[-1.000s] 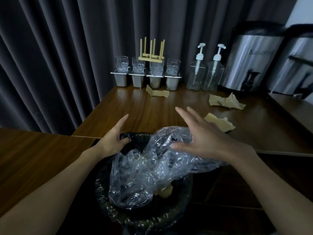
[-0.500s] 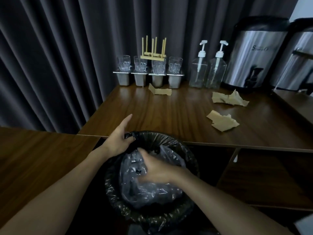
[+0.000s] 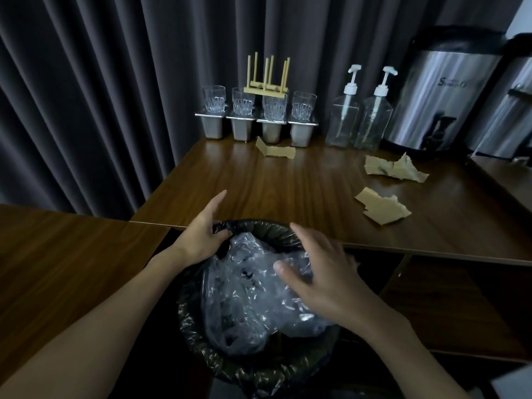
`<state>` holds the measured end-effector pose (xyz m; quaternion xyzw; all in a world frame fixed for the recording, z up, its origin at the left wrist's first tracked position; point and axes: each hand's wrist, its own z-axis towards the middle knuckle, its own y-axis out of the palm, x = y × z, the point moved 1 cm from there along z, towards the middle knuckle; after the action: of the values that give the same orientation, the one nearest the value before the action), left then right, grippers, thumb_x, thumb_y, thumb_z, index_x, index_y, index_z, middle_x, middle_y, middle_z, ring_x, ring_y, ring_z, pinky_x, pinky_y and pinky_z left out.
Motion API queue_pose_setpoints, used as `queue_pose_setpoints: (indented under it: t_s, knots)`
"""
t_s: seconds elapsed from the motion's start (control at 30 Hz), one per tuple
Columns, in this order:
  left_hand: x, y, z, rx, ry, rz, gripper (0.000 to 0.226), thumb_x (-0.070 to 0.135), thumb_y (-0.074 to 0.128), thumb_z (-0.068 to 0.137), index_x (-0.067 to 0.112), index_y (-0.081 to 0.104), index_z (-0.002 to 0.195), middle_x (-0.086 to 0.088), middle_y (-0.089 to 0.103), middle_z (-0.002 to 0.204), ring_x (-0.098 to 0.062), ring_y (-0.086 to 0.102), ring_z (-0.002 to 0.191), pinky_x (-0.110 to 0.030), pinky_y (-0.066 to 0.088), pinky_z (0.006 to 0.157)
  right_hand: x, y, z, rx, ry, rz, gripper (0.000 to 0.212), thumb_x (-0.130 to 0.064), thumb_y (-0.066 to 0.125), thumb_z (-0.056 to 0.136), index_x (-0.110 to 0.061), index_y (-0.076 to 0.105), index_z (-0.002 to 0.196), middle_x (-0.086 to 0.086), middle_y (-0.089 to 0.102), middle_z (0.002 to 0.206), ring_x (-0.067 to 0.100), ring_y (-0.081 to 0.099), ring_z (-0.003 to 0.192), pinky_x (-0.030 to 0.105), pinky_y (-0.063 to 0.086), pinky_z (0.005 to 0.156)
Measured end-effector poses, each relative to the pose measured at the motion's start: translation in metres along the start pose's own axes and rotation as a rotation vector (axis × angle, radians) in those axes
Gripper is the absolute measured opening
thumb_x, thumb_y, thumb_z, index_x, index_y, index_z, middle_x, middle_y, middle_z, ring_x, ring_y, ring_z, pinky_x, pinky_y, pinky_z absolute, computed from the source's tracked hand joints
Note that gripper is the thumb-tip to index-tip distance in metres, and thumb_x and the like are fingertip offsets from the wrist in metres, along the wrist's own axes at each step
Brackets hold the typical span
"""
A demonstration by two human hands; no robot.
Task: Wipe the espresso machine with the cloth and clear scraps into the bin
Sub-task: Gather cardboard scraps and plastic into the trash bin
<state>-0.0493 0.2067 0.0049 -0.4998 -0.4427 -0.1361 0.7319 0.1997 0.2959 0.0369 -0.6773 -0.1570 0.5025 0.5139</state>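
At the upright bin (image 3: 288, 370), left grip (image 3: 198, 240) pinches rim (image 3: 260, 225), right grip (image 3: 325, 280) (wide) presses plastic (image 3: 244, 298).

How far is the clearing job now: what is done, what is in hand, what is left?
Done: the clear plastic sheet sits in the bin. In hand: the left hand grips the bin's rim, and the right hand is spread over the sheet. Left: three paper scraps lie on the counter; no cloth is in view.

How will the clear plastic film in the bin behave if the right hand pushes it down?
Likely floppy and very light: the clear plastic film is crumpled in loose folds. It may puff back up, as it fills the bin loosely under the right hand. Its glossy surface looks slippery.
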Motion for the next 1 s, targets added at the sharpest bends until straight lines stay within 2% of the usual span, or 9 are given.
queue_pose_setpoints:
  t_s: [0.13,0.27,0.37,0.53,0.67,0.77,0.87,0.93,1.0]
  knots:
    - [0.002,0.001,0.000,0.010,-0.003,-0.009,0.086,-0.002,0.061,0.093,0.023,0.011,0.157,0.014,0.022,0.151,0.008,0.016,0.130,0.002,0.021,0.099,-0.002,0.034,0.013,-0.308,0.066,0.346,0.088,-0.074,0.045,0.084,-0.050,-0.011,0.148,-0.017,-0.008,0.162,0.015,0.005,0.149,0.054,0.021,0.116]
    - [0.000,0.001,0.000,0.011,-0.001,0.016,0.086,0.001,0.063,0.092,0.024,0.013,0.157,0.006,0.021,0.160,0.005,0.014,0.133,-0.015,0.017,0.109,0.007,0.084,0.046,-0.519,0.101,0.152,0.103,-0.079,0.045,0.079,-0.045,-0.027,0.144,-0.007,-0.022,0.160,0.022,-0.009,0.150,0.052,0.012,0.119]
    - [-0.001,0.001,0.000,-0.001,-0.006,0.018,0.085,0.001,0.063,0.093,0.024,0.013,0.157,0.013,0.025,0.152,0.006,0.016,0.132,-0.016,0.019,0.110,0.019,0.106,0.069,-0.596,0.061,0.041,0.113,-0.080,0.048,0.076,-0.038,-0.031,0.144,0.000,-0.023,0.161,0.025,-0.016,0.148,0.049,0.008,0.121]
    - [-0.004,0.003,0.000,0.002,0.000,0.031,0.083,0.003,0.063,0.093,0.025,0.014,0.157,0.011,0.026,0.154,0.006,0.016,0.132,-0.015,0.019,0.110,0.021,0.095,0.065,-0.510,0.042,0.141,0.107,-0.077,0.053,0.076,-0.044,-0.019,0.148,-0.006,-0.010,0.163,0.020,0.002,0.150,0.049,0.016,0.119]
    - [-0.006,0.004,0.000,0.021,0.008,0.024,0.079,0.000,0.062,0.093,0.021,0.019,0.156,0.015,0.031,0.140,0.019,0.027,0.115,0.011,0.024,0.084,0.000,0.066,0.040,-0.181,-0.134,-0.011,0.088,-0.071,0.050,0.084,-0.048,-0.005,0.149,-0.016,0.001,0.160,0.019,0.010,0.147,0.057,0.014,0.115]
    - [-0.006,0.005,0.000,0.014,0.017,0.024,0.078,-0.002,0.060,0.093,0.021,0.021,0.156,0.013,0.030,0.145,0.016,0.025,0.120,0.013,0.023,0.082,-0.004,0.073,0.038,-0.345,-0.184,0.051,0.084,-0.070,0.053,0.084,-0.054,-0.002,0.146,-0.025,-0.010,0.157,0.020,0.004,0.149,0.059,0.022,0.113]
    - [-0.005,0.003,0.000,-0.004,0.021,0.040,0.078,0.000,0.060,0.094,0.025,0.020,0.156,0.007,0.025,0.158,0.004,0.019,0.134,-0.003,0.019,0.104,0.009,0.101,0.052,-0.551,-0.123,-0.094,0.097,-0.065,0.060,0.082,-0.048,-0.009,0.148,-0.019,-0.024,0.157,0.027,-0.010,0.149,0.055,0.017,0.117]
    - [-0.005,0.004,-0.001,-0.014,0.018,0.049,0.078,0.002,0.060,0.094,0.028,0.020,0.155,0.006,0.022,0.161,-0.007,0.019,0.144,-0.019,0.020,0.110,0.016,0.110,0.060,-0.598,-0.101,-0.123,0.101,-0.063,0.062,0.083,-0.044,-0.012,0.150,-0.011,-0.026,0.158,0.028,-0.014,0.149,0.052,0.013,0.119]
    - [-0.005,0.004,-0.002,-0.009,0.024,0.046,0.076,0.002,0.060,0.094,0.028,0.022,0.155,0.005,0.023,0.161,-0.013,0.018,0.147,-0.023,0.019,0.113,0.019,0.106,0.061,-0.597,-0.095,-0.054,0.102,-0.061,0.064,0.082,-0.045,-0.009,0.150,-0.012,-0.024,0.159,0.026,-0.013,0.149,0.052,0.014,0.119]
